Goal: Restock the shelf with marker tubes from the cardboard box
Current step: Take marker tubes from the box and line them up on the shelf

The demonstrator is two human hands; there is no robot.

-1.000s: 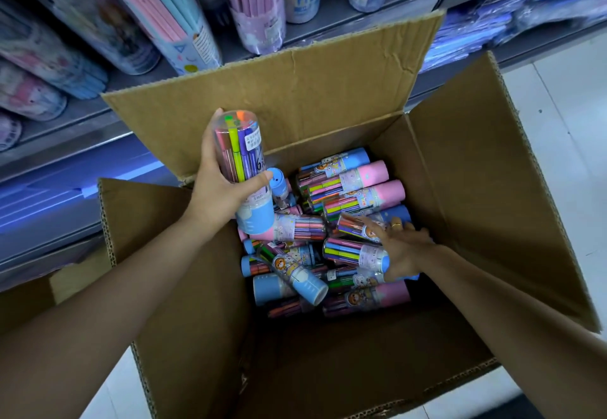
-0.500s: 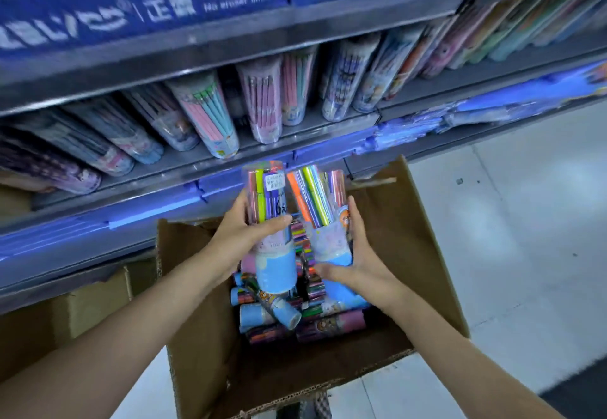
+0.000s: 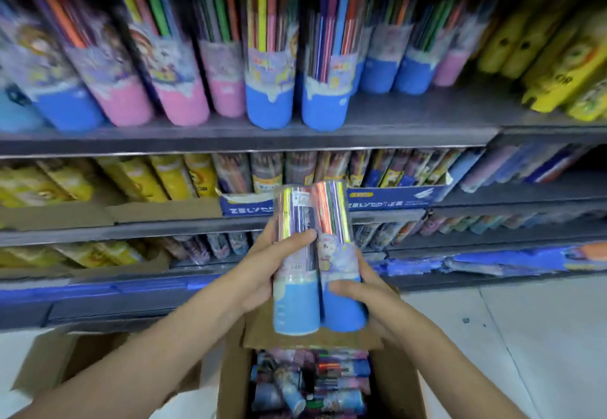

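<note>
The left hand (image 3: 262, 274) grips one marker tube (image 3: 295, 271), the right hand (image 3: 364, 294) another (image 3: 338, 271), above the cardboard box (image 3: 233, 379); next, probably standing them on the blurred top shelf (image 3: 410, 116).

yellow packs (image 3: 555, 57) top tier, right end | pencil packs in blue display tray (image 3: 391, 197) middle tier | second carton (image 3: 49, 359) floor, lower left

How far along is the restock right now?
Done: the top shelf already carries a row of pink- and blue-based tubes. In hand: left hand and right hand each grip a clear blue-based marker tube, raised side by side, not yet shelved. Left: the brown cardboard box still holds many tubes.
</note>
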